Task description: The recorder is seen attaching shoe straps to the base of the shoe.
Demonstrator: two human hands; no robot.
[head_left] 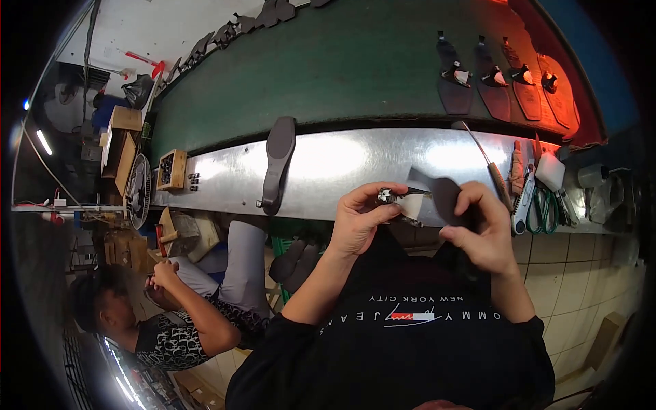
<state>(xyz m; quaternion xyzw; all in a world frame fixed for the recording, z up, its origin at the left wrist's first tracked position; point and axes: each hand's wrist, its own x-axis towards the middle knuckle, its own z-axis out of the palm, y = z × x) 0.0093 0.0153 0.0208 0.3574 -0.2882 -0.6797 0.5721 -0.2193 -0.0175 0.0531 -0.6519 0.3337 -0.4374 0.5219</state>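
Fitting parts, seemingly: left hand (357, 215) pinching a shiny silver ornament (385, 196), right hand (488, 232) gripping a flat dark-grey sole (445, 196) at the silver metal desk (342, 154); the next move likely needs careful alignment.

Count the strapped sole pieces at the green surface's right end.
4, side by side: leftmost piece, second piece, third piece, and rightmost piece nearest the red panel; none seems hidden.
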